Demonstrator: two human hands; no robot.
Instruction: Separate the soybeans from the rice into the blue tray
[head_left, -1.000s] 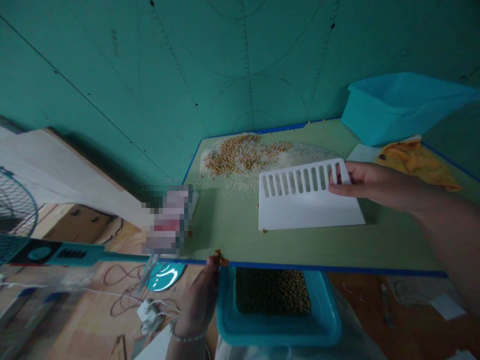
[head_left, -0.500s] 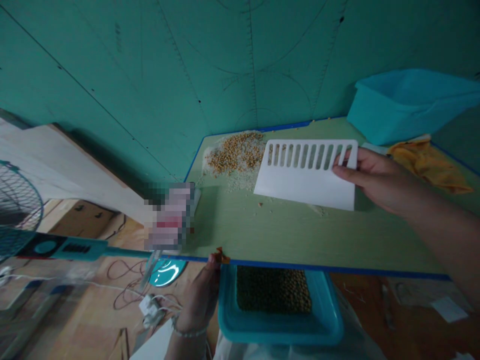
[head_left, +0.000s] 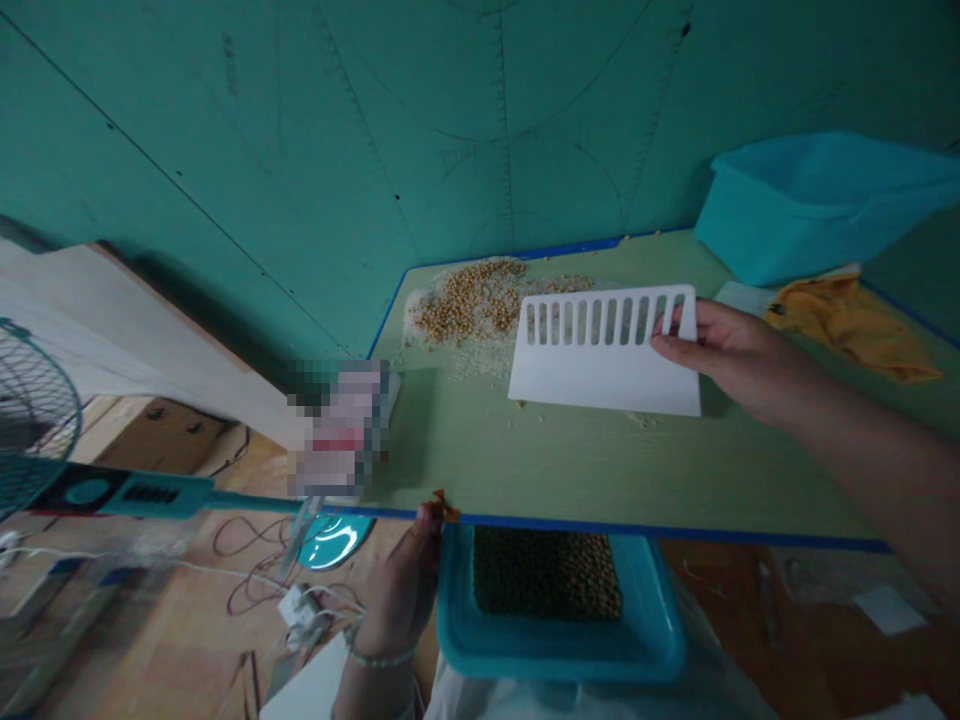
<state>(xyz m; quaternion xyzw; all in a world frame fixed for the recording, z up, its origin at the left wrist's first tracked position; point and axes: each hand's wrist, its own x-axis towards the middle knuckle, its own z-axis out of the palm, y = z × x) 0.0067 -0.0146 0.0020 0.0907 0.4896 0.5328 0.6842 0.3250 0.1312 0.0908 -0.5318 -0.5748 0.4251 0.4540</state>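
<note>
Head view: green wall (head_left: pixel 262 150) is noted behind the bench (head_left: pixel 600 480). White slotted scraper (head_left: pixel 600 375) is clamped in the right hand's (head_left: pixel 731 342) grip, just beside scattered beans (head_left: pixel 465 302). Left hand (head_left: pixel 399 585) is observed by the blue basin (head_left: pixel 652 610); its grip cannot be determined.

The right hand (head_left: pixel 724 342) holds a white slotted plate (head_left: pixel 600 375), yellow beans (head_left: pixel 469 302) at its ten o'clock, a blue bin (head_left: pixel 757 230) at two. The left hand (head_left: pixel 399 578) is at a turquoise basin (head_left: pixel 570 660)'s nine o'clock.
</note>
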